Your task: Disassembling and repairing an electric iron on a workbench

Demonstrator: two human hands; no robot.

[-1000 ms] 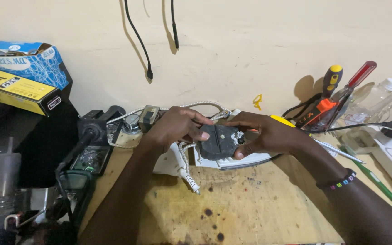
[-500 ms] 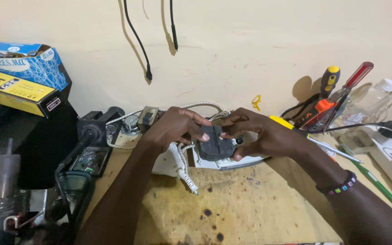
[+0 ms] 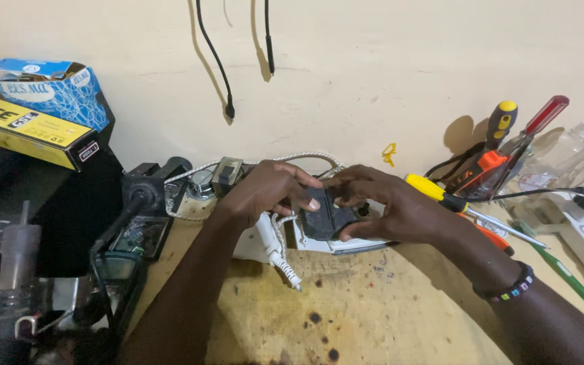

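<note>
Both of my hands grip a dark grey plastic part (image 3: 324, 216) over the middle of a stained wooden workbench (image 3: 373, 311). My left hand (image 3: 265, 192) holds its left side, fingers curled over the top edge. My right hand (image 3: 390, 206) clasps its right side and underside. The part sits on a white appliance body (image 3: 346, 245). A white braided cord with a ribbed strain relief (image 3: 280, 253) hangs down from under my left hand.
Screwdrivers with yellow and red handles (image 3: 508, 135) stand at the back right, next to a clear bottle (image 3: 569, 152). A yellow-handled screwdriver (image 3: 441, 197) lies behind my right wrist. Blue and yellow boxes (image 3: 42, 111) sit at the left above black equipment (image 3: 130, 216). Two black wires (image 3: 228, 101) hang on the wall.
My hands have closed in around the dark part and tilted it up on edge; my fingers now cover more of it.
</note>
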